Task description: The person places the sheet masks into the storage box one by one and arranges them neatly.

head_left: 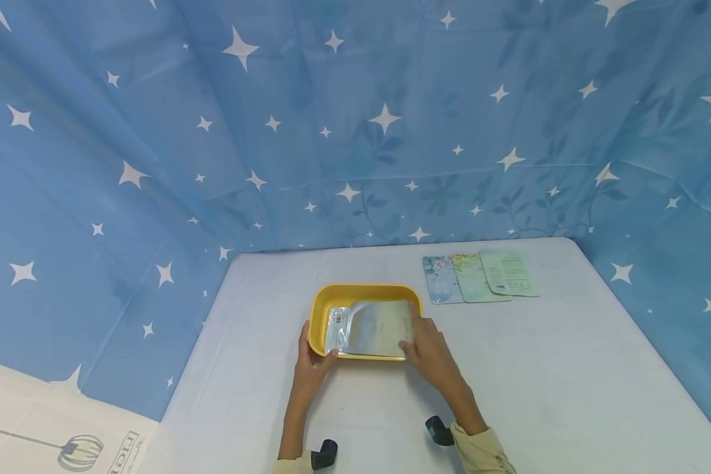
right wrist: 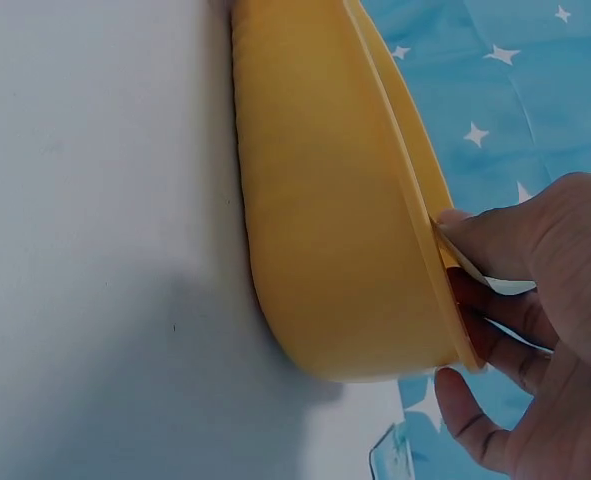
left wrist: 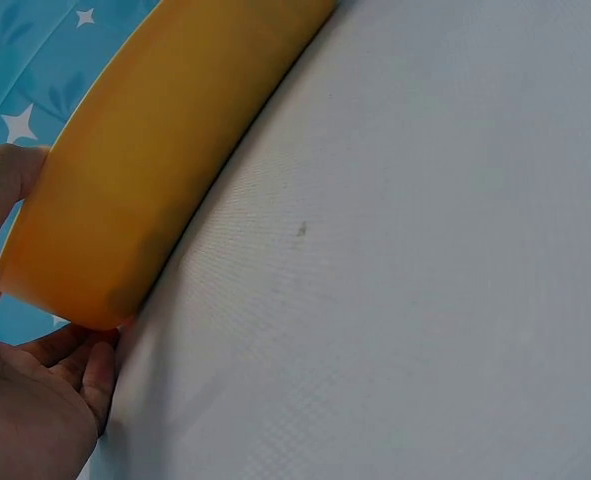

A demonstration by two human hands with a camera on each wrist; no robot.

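Observation:
A yellow plastic basin point(head_left: 364, 288) stands on the table, holding flat glossy sachets. One sachet point(head_left: 385, 329), pale yellow and blue, lies over another sachet point(head_left: 335, 327) that has a barcode. My left hand point(head_left: 311, 368) grips the basin's front left corner; in the left wrist view the thumb is at the rim and the other fingers reach low around the outer wall. At the right end, my right hand point(head_left: 431, 349) pinches the pale sachet's right edge, thumb on top. The right wrist view shows this hand point(right wrist: 545, 310) with fingers inside the rim and the little finger outside.
Behind the basin to the right, three more sachets overlap on the white table point(head_left: 569, 368): a blue floral one point(head_left: 441, 280), a yellow-green one point(head_left: 474, 276) and a pale green one point(head_left: 512, 273). A blue star-patterned curtain point(head_left: 308, 131) hangs around the table.

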